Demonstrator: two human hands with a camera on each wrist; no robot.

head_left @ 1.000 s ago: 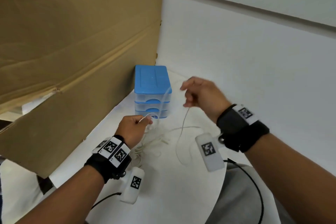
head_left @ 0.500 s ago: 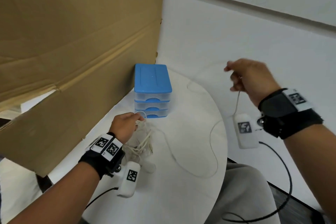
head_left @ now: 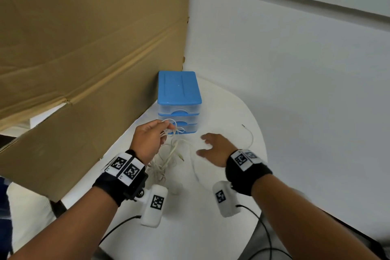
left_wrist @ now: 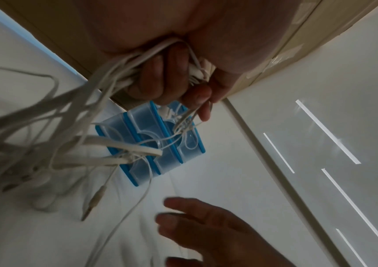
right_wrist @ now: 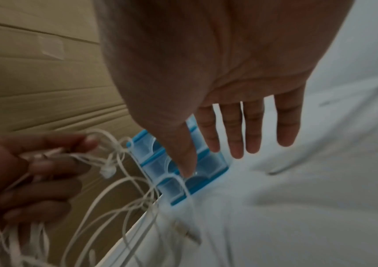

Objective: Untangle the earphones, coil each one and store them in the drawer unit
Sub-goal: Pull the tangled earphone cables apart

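Note:
My left hand (head_left: 150, 140) grips a tangled bunch of white earphone cables (head_left: 168, 152) just in front of the blue drawer unit (head_left: 179, 99); in the left wrist view its fingers (left_wrist: 160, 77) curl round the cables (left_wrist: 69, 144), which hang down to the white table. My right hand (head_left: 213, 148) hovers to the right of the tangle with fingers (right_wrist: 236, 130) spread and nothing in it. One freed cable (head_left: 250, 136) lies on the table beyond the right hand, its plug pointing away. All three drawers (left_wrist: 155, 144) look closed.
A large cardboard sheet (head_left: 84, 48) stands along the left, close to the drawer unit. The round white table (head_left: 190, 228) ends at a curved edge on the right. White walls lie behind. Black sensor cables (head_left: 263, 234) trail off the front edge.
The right hand, which had pulled a cable far out to the right, has let it go and come back toward the tangle, open. The left hand has lifted slightly with the bunch.

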